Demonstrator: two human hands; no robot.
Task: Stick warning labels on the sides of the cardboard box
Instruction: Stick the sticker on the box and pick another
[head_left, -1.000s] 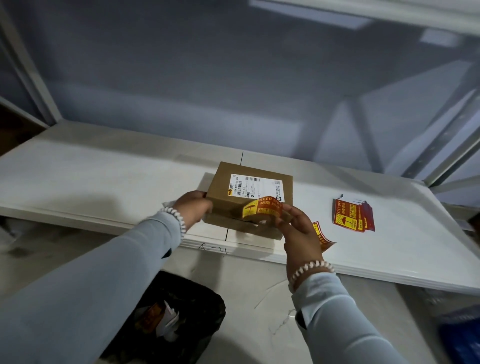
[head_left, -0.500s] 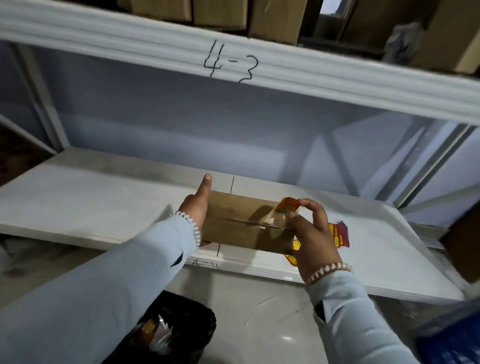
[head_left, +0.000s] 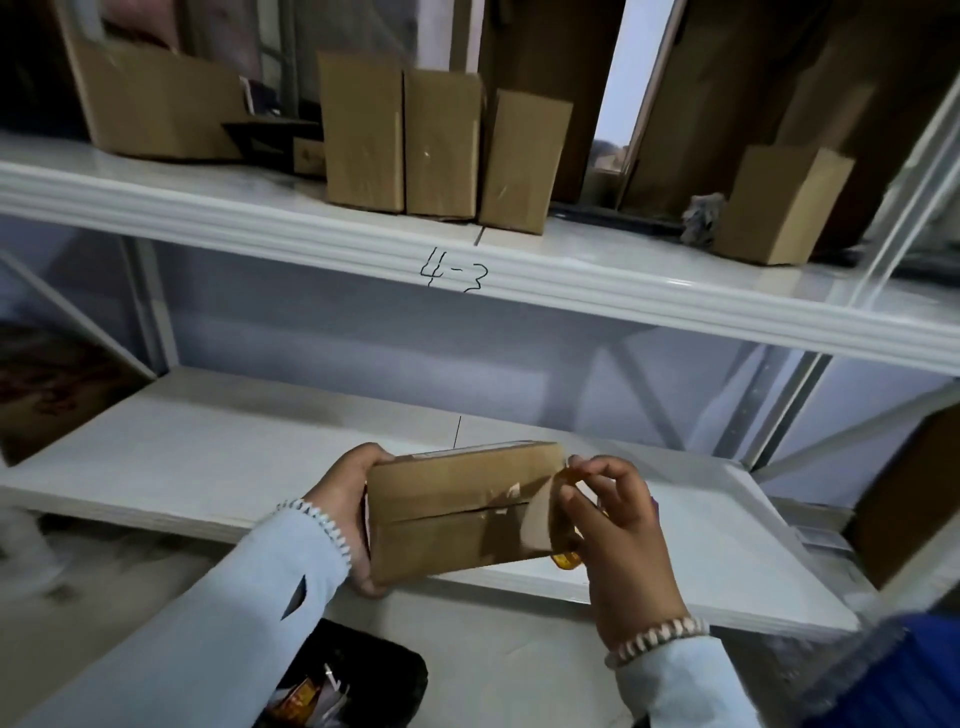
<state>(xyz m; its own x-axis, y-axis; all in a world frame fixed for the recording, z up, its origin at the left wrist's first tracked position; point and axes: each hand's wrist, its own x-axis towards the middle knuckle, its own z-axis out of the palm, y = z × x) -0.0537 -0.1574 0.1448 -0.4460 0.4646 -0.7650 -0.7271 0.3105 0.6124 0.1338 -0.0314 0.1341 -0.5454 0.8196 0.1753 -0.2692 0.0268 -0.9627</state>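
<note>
A small brown cardboard box (head_left: 447, 509) is held tilted up above the front of the white lower shelf (head_left: 208, 467), its taped seam facing me. My left hand (head_left: 348, 499) grips the box's left end. At the box's right end my right hand (head_left: 618, 530) pinches an orange warning label (head_left: 566, 558), which curls around that right side; only its edges show past my fingers. The spare labels on the shelf are hidden behind my right hand.
The upper shelf marked "4-3" (head_left: 454, 270) carries several upright cardboard boxes (head_left: 363, 135) and a box at the right (head_left: 779, 208). A black bin bag with label scraps (head_left: 343, 680) lies on the floor below. A blue object (head_left: 904, 670) sits at the lower right.
The view has swung upward, bringing the upper shelf into sight. The box has been tipped from lying flat to standing on edge, and my right hand has carried the label to its right end.
</note>
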